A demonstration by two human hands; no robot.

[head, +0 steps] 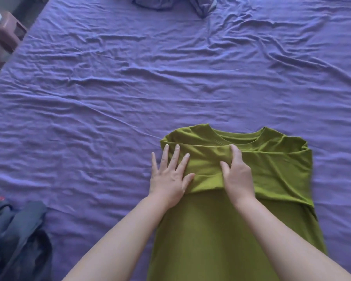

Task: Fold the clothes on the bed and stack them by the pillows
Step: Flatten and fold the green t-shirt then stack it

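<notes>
The green shirt (251, 179) lying flat on the bed (109, 98) looks light, limp and crease-prone, so with your left hand (168, 179) spread flat and right hand (236, 175) pressing the folded sleeve, lift it by the folded edges.

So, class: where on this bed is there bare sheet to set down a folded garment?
The purple sheet lies bare left of and beyond the olive-green T-shirt. Crowded: dark clothes at the near-left corner, crumpled purple fabric at the far edge.
</notes>
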